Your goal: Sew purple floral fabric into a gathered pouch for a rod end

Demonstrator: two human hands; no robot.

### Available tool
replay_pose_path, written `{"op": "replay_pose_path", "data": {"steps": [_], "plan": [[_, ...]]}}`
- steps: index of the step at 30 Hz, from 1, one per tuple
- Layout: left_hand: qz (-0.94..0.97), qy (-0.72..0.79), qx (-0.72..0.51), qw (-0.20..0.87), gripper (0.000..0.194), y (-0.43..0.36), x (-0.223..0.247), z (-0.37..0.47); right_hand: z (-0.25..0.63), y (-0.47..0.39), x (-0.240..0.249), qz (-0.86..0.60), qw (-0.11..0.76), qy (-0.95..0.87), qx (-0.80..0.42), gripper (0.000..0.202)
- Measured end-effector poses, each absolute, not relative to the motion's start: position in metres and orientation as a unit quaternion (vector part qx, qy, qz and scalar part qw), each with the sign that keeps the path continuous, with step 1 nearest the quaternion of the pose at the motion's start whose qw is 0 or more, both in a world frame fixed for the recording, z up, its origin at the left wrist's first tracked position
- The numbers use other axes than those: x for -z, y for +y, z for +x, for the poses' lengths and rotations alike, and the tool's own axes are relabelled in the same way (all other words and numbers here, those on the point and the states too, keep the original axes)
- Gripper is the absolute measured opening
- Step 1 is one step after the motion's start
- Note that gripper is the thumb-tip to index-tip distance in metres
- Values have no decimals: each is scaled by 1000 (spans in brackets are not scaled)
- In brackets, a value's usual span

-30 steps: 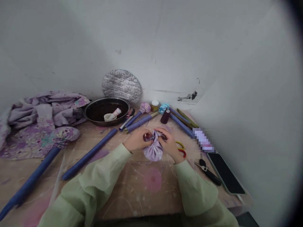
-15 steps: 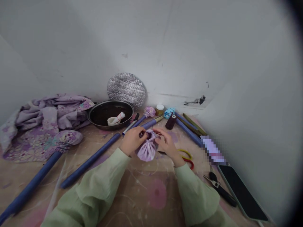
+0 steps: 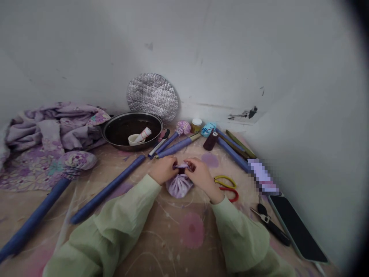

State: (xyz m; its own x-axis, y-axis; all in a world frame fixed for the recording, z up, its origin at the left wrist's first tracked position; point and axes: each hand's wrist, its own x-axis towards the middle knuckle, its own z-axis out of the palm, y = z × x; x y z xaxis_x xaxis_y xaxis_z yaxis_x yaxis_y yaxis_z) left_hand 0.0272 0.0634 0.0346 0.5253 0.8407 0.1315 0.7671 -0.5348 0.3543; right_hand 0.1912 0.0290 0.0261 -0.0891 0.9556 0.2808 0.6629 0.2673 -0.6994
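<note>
A small gathered pouch of light purple cloth [image 3: 179, 186] is between my hands, its pleated round bottom facing me and its dark mouth showing at the top. My left hand [image 3: 164, 169] pinches the rim on the left side. On the right side, my right hand [image 3: 199, 174] grips the rim between thumb and fingers. Yellow-and-red-handled scissors [image 3: 226, 182] lie just right of my right wrist. A dark blue wrapped stick [image 3: 111, 188] rests left of my left hand. Behind the hands stands a spool of dark maroon thread [image 3: 210, 141].
At the back left is a black pan [image 3: 115, 145] holding a small white cup [image 3: 132, 140], with a silver foil disc [image 3: 152, 96] against the wall. Floral cloth [image 3: 34, 165] and a cloth-headed stick [image 3: 40, 215] lie left. Snips [image 3: 273, 229] and a phone [image 3: 298, 231] lie right.
My right fingers have closed in on the pouch's rim, and the hand has turned inward. The mouth is now drawn wider between both hands. The view has tilted slightly.
</note>
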Motion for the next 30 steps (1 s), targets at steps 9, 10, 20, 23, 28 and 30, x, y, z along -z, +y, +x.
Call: {"op": "replay_pose_path", "data": {"steps": [9,10,20,23,28,30], "plan": [[867,437,-126,205,18,76,-39,13,192,26,-28,-545,358,-731,-201,24],[869,424,-122,225,22,76,-42,11,195,26,-30,-547,368,-726,-197,25],[878,379,-159,247,26,71,-72,-6,208,1,-36,-494,384,-761,-172,30],[918,307,-120,221,28,66,-64,0,199,-9,-25,-499,306,-804,-106,41],[942,305,-56,128,28,54,-47,5,197,-12,-14,-526,222,-820,-41,28],[943,308,-47,115,30,49,-47,1,202,-11,-13,-534,228,-813,-39,22]]}}
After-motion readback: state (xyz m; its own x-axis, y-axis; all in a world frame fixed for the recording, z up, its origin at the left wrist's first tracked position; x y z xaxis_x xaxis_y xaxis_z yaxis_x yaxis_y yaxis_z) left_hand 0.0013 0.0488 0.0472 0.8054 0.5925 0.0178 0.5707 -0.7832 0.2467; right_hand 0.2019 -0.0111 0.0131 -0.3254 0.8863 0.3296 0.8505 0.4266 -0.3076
